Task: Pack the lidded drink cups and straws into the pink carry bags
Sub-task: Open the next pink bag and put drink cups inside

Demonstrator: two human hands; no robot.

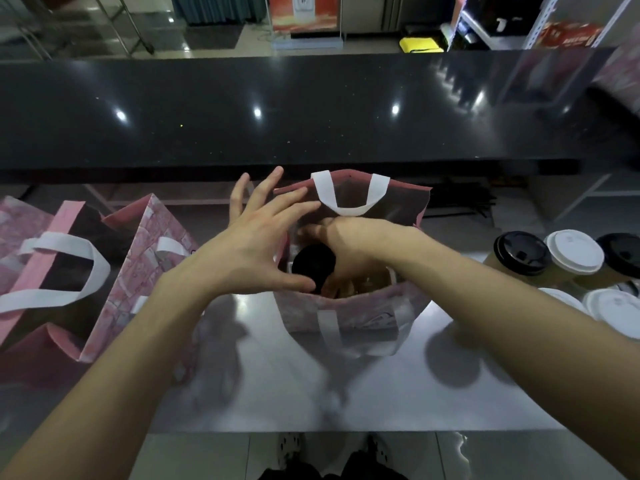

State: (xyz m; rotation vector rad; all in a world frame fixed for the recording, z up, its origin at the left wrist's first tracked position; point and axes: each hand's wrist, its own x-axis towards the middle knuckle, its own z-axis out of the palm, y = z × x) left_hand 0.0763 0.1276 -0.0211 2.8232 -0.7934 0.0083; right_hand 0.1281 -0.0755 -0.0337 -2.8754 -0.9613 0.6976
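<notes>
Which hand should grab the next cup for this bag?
Probably the right hand: the waiting cups stand on its side, and the left hand, fingers spread, is at the bag mouth.

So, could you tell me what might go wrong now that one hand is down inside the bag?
1. The right hand fills the centre pink bag beside the black-lidded cup; pulling out might tip it.
2. The left hand is spread open at the bag's rim, so the soft bag could shift.

right hand reaches inside pink bag; left hand spread at its rim.
</notes>
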